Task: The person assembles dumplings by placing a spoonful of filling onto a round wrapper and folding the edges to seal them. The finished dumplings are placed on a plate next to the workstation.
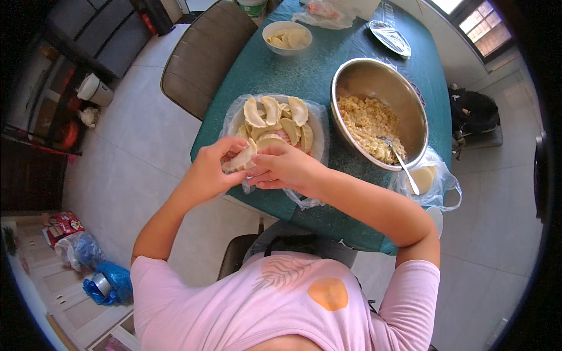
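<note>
My left hand (212, 167) and my right hand (282, 168) meet over the near edge of a plate, both pinching one pale folded dumpling (241, 159) between the fingertips. Behind them the plate (234, 120), lined with clear plastic, carries several finished half-moon dumplings (275, 120). To the right stands a large steel bowl (357, 73) with crumbly yellowish filling (370, 124) and a spoon (404, 167) leaning in it. Round dough wrappers (422, 178) lie in a clear bag beside the bowl.
A teal cloth covers the table (304, 76). At the back are a small white bowl (287, 36) of dumplings, a glass lid (389, 36) and a plastic bag (325, 13). A brown chair (202, 58) stands left; blue bags (105, 284) lie on the floor.
</note>
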A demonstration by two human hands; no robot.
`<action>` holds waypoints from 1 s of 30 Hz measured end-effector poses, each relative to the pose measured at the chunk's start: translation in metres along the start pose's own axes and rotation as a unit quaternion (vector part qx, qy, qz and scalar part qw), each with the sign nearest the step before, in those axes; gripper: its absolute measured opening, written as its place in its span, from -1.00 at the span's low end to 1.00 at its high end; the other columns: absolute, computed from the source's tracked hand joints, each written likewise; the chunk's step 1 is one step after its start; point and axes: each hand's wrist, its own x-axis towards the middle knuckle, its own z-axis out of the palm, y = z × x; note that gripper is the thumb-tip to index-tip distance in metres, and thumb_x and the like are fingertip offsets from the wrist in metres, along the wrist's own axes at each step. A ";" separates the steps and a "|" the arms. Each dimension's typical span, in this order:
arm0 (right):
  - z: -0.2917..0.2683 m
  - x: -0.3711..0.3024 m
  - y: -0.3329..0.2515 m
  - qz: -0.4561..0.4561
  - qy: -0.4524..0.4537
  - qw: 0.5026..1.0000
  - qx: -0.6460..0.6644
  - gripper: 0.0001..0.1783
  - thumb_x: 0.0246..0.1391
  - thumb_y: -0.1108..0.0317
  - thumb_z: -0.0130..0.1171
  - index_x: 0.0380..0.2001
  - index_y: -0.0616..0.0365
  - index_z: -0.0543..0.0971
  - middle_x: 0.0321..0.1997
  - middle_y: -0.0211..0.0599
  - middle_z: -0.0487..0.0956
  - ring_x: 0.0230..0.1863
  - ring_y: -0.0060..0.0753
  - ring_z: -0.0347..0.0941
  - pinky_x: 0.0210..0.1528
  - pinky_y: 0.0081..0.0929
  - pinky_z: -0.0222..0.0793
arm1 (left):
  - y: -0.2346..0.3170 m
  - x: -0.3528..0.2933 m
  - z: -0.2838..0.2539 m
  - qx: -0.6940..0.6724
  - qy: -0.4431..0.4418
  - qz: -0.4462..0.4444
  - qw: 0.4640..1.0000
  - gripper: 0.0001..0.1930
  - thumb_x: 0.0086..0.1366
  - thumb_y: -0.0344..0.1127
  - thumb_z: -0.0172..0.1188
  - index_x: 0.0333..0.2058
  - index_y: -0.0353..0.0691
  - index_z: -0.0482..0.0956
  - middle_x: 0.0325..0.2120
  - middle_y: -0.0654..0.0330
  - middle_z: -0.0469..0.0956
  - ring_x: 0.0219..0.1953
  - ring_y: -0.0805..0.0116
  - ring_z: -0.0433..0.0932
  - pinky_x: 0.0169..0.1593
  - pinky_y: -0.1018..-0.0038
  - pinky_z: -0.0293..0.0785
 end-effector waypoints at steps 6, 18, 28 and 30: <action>-0.023 -0.032 0.016 0.027 -0.041 0.998 0.041 -0.73 0.21 0.28 0.00 -0.08 0.17 0.38 -0.20 -0.24 0.54 -0.14 -0.40 0.52 -0.05 -0.49 0.42 | -0.013 0.021 -0.026 0.134 -0.060 0.092 0.985 -0.57 -0.05 -0.46 0.30 -0.14 -0.28 0.42 -0.24 0.09 0.51 -0.14 0.24 0.51 -0.05 0.42 0.41; -0.080 -0.096 0.071 -0.026 0.050 0.978 0.202 -0.84 0.18 0.39 0.02 -0.21 0.21 0.45 -0.29 -0.29 0.53 -0.25 -0.48 0.49 -0.12 -0.54 0.43 | -0.014 0.067 -0.035 0.249 -0.176 0.179 0.935 -0.65 -0.14 -0.54 0.25 -0.26 -0.21 0.53 -0.27 0.12 0.47 -0.13 0.13 0.43 -0.02 0.34 0.33; -0.091 -0.124 0.101 -0.060 0.103 0.955 0.272 -0.90 0.18 0.44 0.00 -0.27 0.21 0.46 -0.35 -0.31 0.52 -0.30 -0.46 0.47 -0.15 -0.50 0.42 | -0.023 0.066 -0.034 0.225 -0.127 0.201 0.945 -0.65 -0.10 -0.60 0.24 -0.27 -0.17 0.53 -0.21 0.18 0.52 -0.03 0.14 0.41 0.07 0.32 0.29; -0.092 -0.131 0.105 -0.082 0.093 0.955 0.270 -0.89 0.17 0.43 0.01 -0.25 0.20 0.45 -0.33 -0.31 0.52 -0.28 -0.49 0.48 -0.15 -0.54 0.42 | -0.031 0.067 -0.035 0.235 -0.121 0.244 0.933 -0.68 -0.09 -0.59 0.25 -0.29 -0.18 0.52 -0.21 0.19 0.54 -0.02 0.14 0.41 0.07 0.31 0.30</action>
